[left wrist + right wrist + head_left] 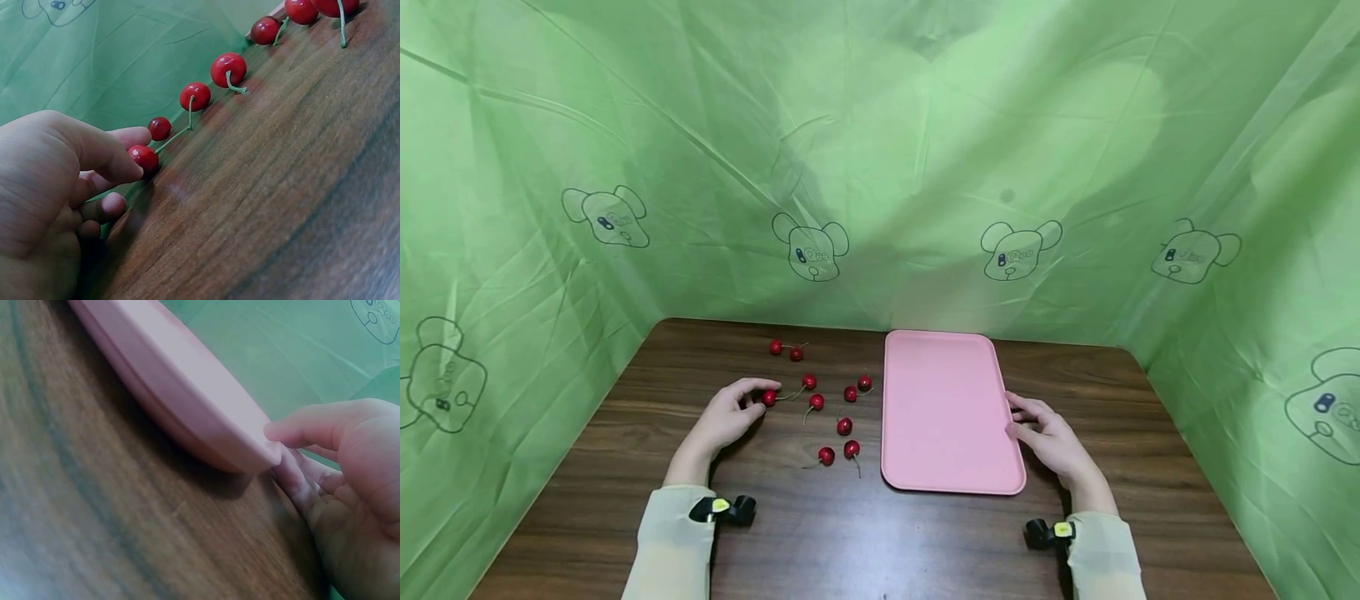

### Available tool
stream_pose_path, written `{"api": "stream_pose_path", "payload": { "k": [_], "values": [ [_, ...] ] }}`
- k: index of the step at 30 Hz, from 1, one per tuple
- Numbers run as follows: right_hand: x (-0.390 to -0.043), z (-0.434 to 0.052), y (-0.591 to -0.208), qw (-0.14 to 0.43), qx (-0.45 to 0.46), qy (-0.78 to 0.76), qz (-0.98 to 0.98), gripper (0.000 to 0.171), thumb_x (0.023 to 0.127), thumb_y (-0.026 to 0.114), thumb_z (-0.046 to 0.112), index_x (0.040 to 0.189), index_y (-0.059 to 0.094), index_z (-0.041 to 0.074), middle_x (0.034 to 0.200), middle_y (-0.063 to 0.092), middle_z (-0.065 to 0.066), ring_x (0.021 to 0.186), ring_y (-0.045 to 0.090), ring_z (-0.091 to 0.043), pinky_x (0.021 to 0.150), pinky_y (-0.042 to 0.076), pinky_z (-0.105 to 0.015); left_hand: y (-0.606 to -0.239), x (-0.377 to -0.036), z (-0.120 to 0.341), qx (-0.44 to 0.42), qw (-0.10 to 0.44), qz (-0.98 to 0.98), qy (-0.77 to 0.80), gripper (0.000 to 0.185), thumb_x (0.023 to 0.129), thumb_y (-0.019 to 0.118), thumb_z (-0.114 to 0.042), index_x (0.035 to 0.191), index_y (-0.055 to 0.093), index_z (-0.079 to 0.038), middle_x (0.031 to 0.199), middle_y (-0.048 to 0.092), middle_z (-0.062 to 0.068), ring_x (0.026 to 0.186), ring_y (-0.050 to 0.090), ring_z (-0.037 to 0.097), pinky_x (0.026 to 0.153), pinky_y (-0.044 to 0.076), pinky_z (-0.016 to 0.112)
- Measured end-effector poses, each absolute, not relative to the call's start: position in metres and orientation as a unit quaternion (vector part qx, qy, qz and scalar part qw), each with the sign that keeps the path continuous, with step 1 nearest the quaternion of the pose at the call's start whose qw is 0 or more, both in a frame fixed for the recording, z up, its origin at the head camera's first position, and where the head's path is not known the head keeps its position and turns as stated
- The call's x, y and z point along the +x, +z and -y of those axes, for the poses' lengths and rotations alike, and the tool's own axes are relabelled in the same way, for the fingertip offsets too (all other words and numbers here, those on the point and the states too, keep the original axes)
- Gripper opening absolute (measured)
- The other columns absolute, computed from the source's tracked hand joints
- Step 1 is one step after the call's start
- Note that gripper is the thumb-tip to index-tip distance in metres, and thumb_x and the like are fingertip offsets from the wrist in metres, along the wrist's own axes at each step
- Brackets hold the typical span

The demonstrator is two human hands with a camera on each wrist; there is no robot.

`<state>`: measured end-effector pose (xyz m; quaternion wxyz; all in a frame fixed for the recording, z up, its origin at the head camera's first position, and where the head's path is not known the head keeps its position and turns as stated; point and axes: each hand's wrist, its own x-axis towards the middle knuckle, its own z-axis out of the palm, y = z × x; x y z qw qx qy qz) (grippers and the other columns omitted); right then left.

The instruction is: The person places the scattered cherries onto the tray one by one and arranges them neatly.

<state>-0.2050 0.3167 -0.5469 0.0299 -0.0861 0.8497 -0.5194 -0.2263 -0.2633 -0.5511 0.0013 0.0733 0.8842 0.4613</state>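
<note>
The left hand (724,419) pinches a cherry (768,398) between thumb and fingers (128,136) on the table (865,533). The right hand (1051,439) grips the right rim of the pink tray (947,408), which holds nothing. More cherries (844,426) lie scattered between. Green cloth (880,150) surrounds the table.

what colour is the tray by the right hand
Plain pink tray, no pattern; the head view shows it best.
</note>
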Motion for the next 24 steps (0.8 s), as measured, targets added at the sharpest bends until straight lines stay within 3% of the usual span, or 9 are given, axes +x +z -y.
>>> {"api": "stream_pose_path", "payload": {
  "k": [5,24],
  "values": [
    [-0.2061,-0.3177,-0.5473,0.032,-0.084,-0.52,-0.849,0.058,0.104,0.073,0.006,0.158,0.055,0.001,0.148,0.058,-0.023,0.121,0.061,-0.027,0.092,0.054,-0.021,-0.5509,-0.2255,0.2633,0.076,0.0,-0.887,0.456,0.045,0.096,0.068,0.004,0.135,0.077,-0.017,0.117,0.068,0.009,0.081,0.054,0.023,0.07,0.046,0.034],
    [-0.2048,-0.316,-0.5434,0.035,-0.072,-0.526,-0.847,0.058,0.103,0.075,0.006,0.158,0.056,0.004,0.147,0.06,-0.022,0.124,0.06,-0.035,0.09,0.054,-0.022,-0.5509,-0.2277,0.2611,0.082,-0.012,-0.882,0.463,0.028,0.092,0.085,-0.006,0.119,0.079,-0.013,0.111,0.072,0.007,0.09,0.052,0.024,0.078,0.044,0.034]
  ]
}}
